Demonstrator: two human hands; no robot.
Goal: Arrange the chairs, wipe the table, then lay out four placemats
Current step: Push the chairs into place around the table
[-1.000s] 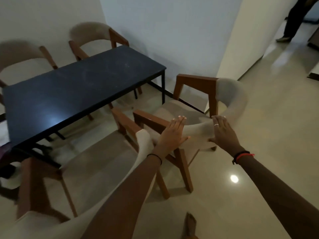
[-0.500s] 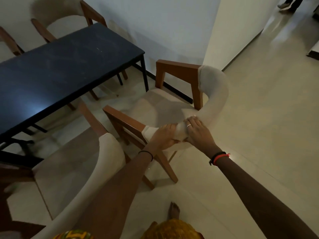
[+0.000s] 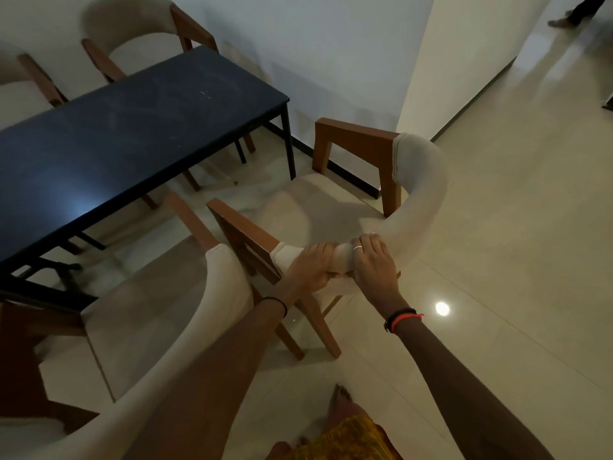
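Cream padding is what you have in your grip: your left hand (image 3: 308, 267) and right hand (image 3: 374, 263) sit side by side on the curved backrest of the wooden armchair (image 3: 358, 141), fingers curled over the top of the rail and thumbs underneath, so both hands are closed firmly on it. That armchair stands on the tiled floor (image 3: 497, 227) off the near corner of the dark table (image 3: 132, 134), turned at an angle and apart from the table's edge, so you should judge it as not yet in place. A second chair (image 3: 225, 287) stands just to your left along the near long side, also drawn out from the table. The two far chairs (image 3: 132, 21) on the opposite side look closer in, though you cannot tell from here whether they are fully tucked. So you are in the first step, with at least these two near chairs left to set. The tabletop shows faint smears and a few pale specks, which suggests the wiping has not been done, and nothing to wipe with is in view. No placemats lie on the table or anywhere visible, so that whole last step remains.
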